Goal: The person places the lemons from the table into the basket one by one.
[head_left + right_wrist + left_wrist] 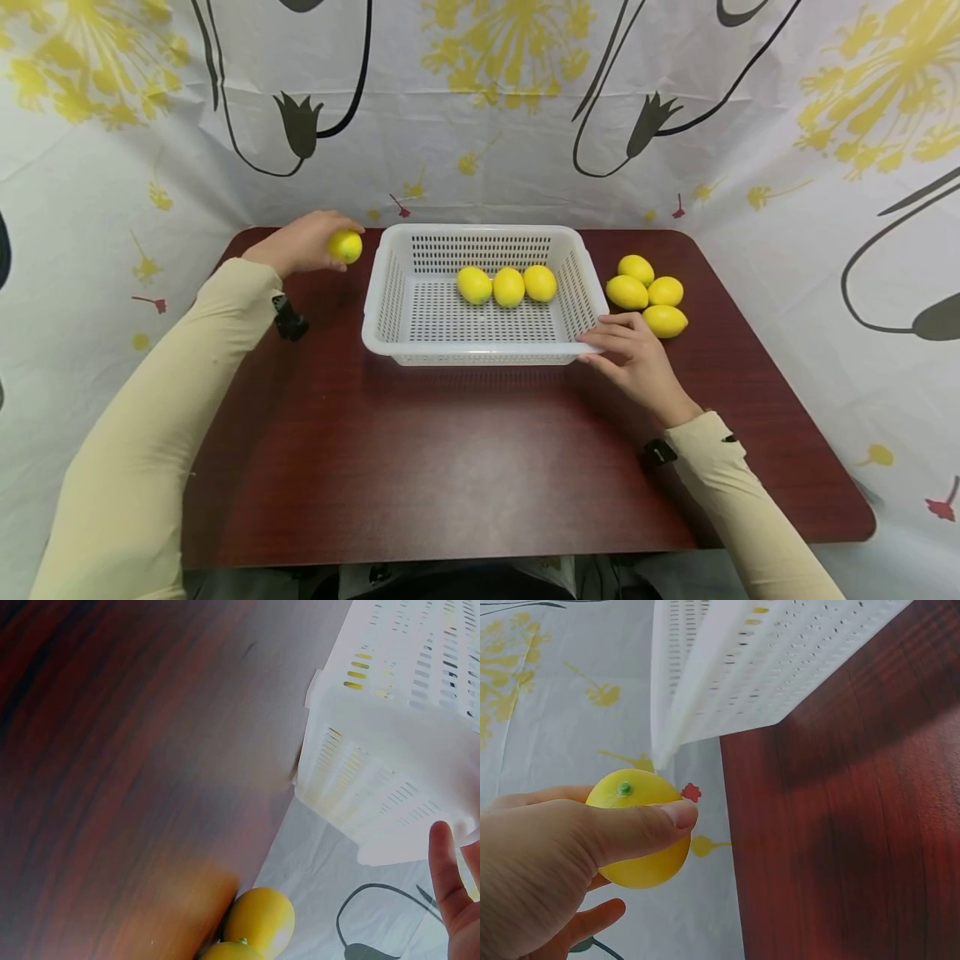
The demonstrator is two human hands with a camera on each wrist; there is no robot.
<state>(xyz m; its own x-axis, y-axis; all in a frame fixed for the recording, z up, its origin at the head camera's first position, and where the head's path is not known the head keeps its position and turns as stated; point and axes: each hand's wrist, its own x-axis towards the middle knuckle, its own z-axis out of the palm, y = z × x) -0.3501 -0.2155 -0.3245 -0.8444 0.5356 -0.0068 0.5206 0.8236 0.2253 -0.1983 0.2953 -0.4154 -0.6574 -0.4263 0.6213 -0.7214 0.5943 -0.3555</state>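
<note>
My left hand [306,242] grips a lemon [345,247] between thumb and fingers, left of the white plastic basket [491,348]. In the left wrist view the thumb lies across this lemon [649,870], with its green stem end showing. My right hand [636,367] holds the basket's front right corner, fingers over the rim and thumb lower down at the front. The right wrist view shows one digit against the outside of the basket [360,780]. Inside the basket, three lemons [508,287] lie side by side in a row.
Several loose lemons [627,292] are grouped on the dark red wooden table [480,467], just right of the basket and close to my right hand. Behind the table and at its sides hangs a white cloth [420,142] with yellow and grey flower prints.
</note>
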